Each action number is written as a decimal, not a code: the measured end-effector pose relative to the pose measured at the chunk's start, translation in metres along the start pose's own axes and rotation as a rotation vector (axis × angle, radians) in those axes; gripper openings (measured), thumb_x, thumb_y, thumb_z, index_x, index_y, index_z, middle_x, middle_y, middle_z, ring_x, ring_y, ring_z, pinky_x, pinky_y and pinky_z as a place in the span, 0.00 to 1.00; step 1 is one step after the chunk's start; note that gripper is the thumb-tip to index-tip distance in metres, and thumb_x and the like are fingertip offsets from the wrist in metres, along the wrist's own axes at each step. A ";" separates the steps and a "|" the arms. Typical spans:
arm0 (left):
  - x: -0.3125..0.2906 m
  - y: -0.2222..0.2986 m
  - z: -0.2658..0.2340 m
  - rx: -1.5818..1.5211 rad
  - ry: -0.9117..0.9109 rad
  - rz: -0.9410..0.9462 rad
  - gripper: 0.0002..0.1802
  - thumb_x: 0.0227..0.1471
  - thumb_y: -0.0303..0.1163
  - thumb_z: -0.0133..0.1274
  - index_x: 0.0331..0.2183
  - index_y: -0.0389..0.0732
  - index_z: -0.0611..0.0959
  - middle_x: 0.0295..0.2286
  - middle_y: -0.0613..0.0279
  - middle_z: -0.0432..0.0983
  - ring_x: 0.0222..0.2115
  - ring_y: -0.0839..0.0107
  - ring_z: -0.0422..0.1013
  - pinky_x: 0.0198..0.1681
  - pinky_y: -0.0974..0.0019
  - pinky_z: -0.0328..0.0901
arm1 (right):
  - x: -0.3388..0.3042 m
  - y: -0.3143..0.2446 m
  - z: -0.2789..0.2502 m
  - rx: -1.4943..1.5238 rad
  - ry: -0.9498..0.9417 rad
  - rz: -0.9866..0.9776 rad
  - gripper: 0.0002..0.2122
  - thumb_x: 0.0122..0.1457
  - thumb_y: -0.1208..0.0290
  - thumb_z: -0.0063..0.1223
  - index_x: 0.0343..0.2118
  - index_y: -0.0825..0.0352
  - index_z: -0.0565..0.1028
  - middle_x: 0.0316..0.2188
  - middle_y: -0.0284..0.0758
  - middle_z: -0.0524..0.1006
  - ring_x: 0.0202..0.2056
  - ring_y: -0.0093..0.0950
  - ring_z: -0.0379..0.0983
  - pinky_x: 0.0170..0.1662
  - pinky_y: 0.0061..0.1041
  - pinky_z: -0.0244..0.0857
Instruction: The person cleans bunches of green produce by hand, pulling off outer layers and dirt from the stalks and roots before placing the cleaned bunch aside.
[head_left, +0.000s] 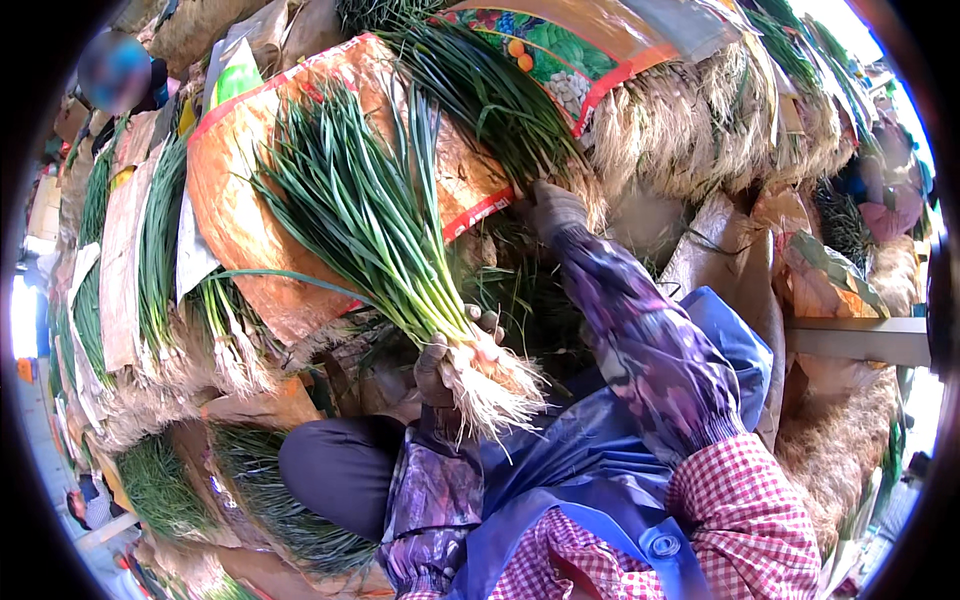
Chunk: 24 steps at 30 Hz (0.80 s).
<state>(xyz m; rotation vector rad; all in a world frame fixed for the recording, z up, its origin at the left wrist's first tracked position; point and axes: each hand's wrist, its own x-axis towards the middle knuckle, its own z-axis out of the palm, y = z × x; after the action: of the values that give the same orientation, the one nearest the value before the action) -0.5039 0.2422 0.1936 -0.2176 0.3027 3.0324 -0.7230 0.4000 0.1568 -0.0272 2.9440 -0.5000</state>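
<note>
My left hand (434, 372), in a dark soiled glove, is closed around the root end of a large bunch of green onions (385, 235). The bunch's long green leaves fan out to the upper left, over an orange printed sack (235, 225). Its pale stems and tangled white roots hang out past my fingers. Farther off to the right, my right hand (557, 212), gloved too, has its curled fingers at the root end of another lot of green onions (490, 95) lying on the pile. The fingertips are partly hidden among those stems.
Stacked green onions with sacking between them line the left (165, 240). A thick mass of dry roots (690, 120) stands at the far right. More green bundles (290, 490) lie by my left knee. A metal bar (860, 340) juts in at right. Other people are at the edges.
</note>
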 end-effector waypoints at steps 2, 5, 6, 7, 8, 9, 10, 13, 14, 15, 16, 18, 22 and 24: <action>0.001 -0.007 0.006 -0.051 -0.001 -0.008 0.30 0.48 0.37 0.51 0.50 0.35 0.63 0.43 0.52 0.66 0.45 0.55 0.66 0.44 0.51 0.67 | 0.017 0.001 0.004 -0.068 -0.060 -0.047 0.19 0.47 0.52 0.57 0.34 0.63 0.76 0.27 0.42 0.77 0.31 0.39 0.74 0.36 0.37 0.65; 0.010 -0.006 0.002 -0.117 -0.124 -0.092 0.30 0.49 0.37 0.51 0.50 0.35 0.62 0.43 0.52 0.66 0.43 0.55 0.67 0.45 0.50 0.65 | 0.040 0.014 0.000 0.350 -0.214 0.022 0.20 0.45 0.53 0.59 0.33 0.67 0.76 0.24 0.39 0.77 0.27 0.32 0.73 0.32 0.33 0.65; 0.013 -0.008 -0.001 -0.141 -0.179 -0.139 0.29 0.49 0.37 0.50 0.51 0.35 0.62 0.43 0.51 0.66 0.42 0.55 0.68 0.46 0.50 0.65 | 0.043 0.022 -0.005 0.576 -0.278 0.074 0.21 0.45 0.53 0.60 0.33 0.69 0.76 0.23 0.37 0.77 0.26 0.30 0.72 0.31 0.31 0.65; 0.009 -0.006 -0.004 -0.093 -0.108 -0.116 0.30 0.49 0.37 0.51 0.51 0.34 0.62 0.39 0.51 0.69 0.39 0.56 0.69 0.46 0.51 0.64 | 0.032 0.015 -0.014 0.735 -0.419 0.099 0.21 0.45 0.56 0.62 0.33 0.72 0.77 0.23 0.34 0.76 0.26 0.23 0.70 0.30 0.26 0.65; 0.005 -0.005 -0.005 -0.043 -0.039 -0.098 0.31 0.49 0.38 0.51 0.51 0.32 0.62 0.35 0.51 0.71 0.36 0.57 0.70 0.46 0.52 0.63 | 0.015 0.012 -0.014 0.886 -0.505 0.028 0.18 0.49 0.58 0.60 0.33 0.71 0.77 0.23 0.34 0.76 0.25 0.21 0.70 0.29 0.23 0.65; 0.002 0.002 -0.012 -0.059 -0.069 -0.122 0.31 0.49 0.38 0.51 0.50 0.31 0.62 0.33 0.51 0.72 0.36 0.57 0.71 0.46 0.52 0.63 | -0.022 -0.008 -0.034 0.781 -0.410 -0.184 0.14 0.51 0.61 0.57 0.29 0.70 0.77 0.21 0.32 0.76 0.23 0.20 0.71 0.27 0.23 0.65; 0.002 0.000 -0.013 -0.085 -0.114 -0.166 0.31 0.49 0.39 0.51 0.50 0.30 0.62 0.30 0.51 0.74 0.35 0.58 0.71 0.46 0.53 0.62 | -0.050 -0.006 -0.043 0.726 -0.507 -0.210 0.13 0.51 0.61 0.56 0.27 0.68 0.77 0.20 0.33 0.77 0.23 0.23 0.72 0.27 0.26 0.66; -0.009 0.005 -0.007 0.193 0.112 -0.078 0.31 0.50 0.42 0.51 0.47 0.26 0.64 0.22 0.51 0.73 0.28 0.59 0.72 0.33 0.62 0.69 | -0.146 -0.050 -0.071 -0.145 -0.448 -0.478 0.15 0.55 0.56 0.45 0.23 0.62 0.76 0.18 0.34 0.75 0.22 0.29 0.73 0.31 0.30 0.69; -0.003 0.003 -0.005 0.208 0.070 -0.143 0.32 0.49 0.42 0.51 0.46 0.26 0.65 0.21 0.51 0.73 0.26 0.59 0.72 0.31 0.63 0.69 | -0.160 -0.035 -0.060 -0.227 -0.418 -0.509 0.17 0.56 0.54 0.43 0.26 0.64 0.76 0.18 0.34 0.75 0.22 0.28 0.74 0.30 0.29 0.69; -0.001 0.001 -0.004 0.169 0.046 -0.161 0.31 0.48 0.42 0.51 0.46 0.27 0.65 0.23 0.50 0.72 0.27 0.59 0.72 0.32 0.62 0.69 | -0.155 -0.028 -0.067 0.040 -0.504 -0.558 0.16 0.56 0.56 0.44 0.29 0.66 0.75 0.19 0.35 0.76 0.22 0.27 0.73 0.29 0.28 0.69; -0.001 0.001 0.000 0.134 0.025 -0.175 0.31 0.47 0.42 0.52 0.45 0.28 0.66 0.26 0.49 0.72 0.28 0.59 0.72 0.33 0.62 0.69 | -0.146 -0.018 -0.076 0.314 -0.586 -0.607 0.16 0.56 0.58 0.46 0.33 0.69 0.75 0.20 0.36 0.76 0.22 0.26 0.73 0.29 0.28 0.69; -0.003 -0.001 0.008 0.060 -0.018 -0.201 0.30 0.45 0.42 0.54 0.44 0.31 0.67 0.30 0.48 0.71 0.30 0.60 0.71 0.35 0.60 0.69 | -0.123 0.006 -0.069 1.002 -0.648 0.123 0.14 0.56 0.65 0.53 0.39 0.70 0.73 0.26 0.32 0.75 0.27 0.24 0.71 0.31 0.20 0.68; -0.007 -0.003 0.007 -0.077 -0.050 -0.210 0.28 0.44 0.39 0.55 0.43 0.32 0.67 0.38 0.48 0.67 0.36 0.58 0.68 0.39 0.57 0.67 | -0.123 -0.022 -0.037 1.284 -0.817 -0.036 0.18 0.56 0.61 0.54 0.42 0.70 0.71 0.26 0.27 0.73 0.21 0.14 0.65 0.23 0.13 0.60; -0.015 0.010 0.006 -0.058 -0.070 -0.196 0.28 0.44 0.40 0.55 0.43 0.33 0.67 0.38 0.48 0.67 0.37 0.58 0.68 0.39 0.57 0.67 | -0.142 -0.042 -0.050 1.550 -1.030 0.016 0.17 0.55 0.60 0.55 0.38 0.70 0.73 0.22 0.26 0.72 0.20 0.14 0.65 0.23 0.15 0.61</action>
<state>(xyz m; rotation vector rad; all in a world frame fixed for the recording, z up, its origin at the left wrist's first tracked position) -0.4906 0.2322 0.2036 -0.1354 0.1774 2.8490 -0.5904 0.3828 0.2381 -0.0503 1.0722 -1.8262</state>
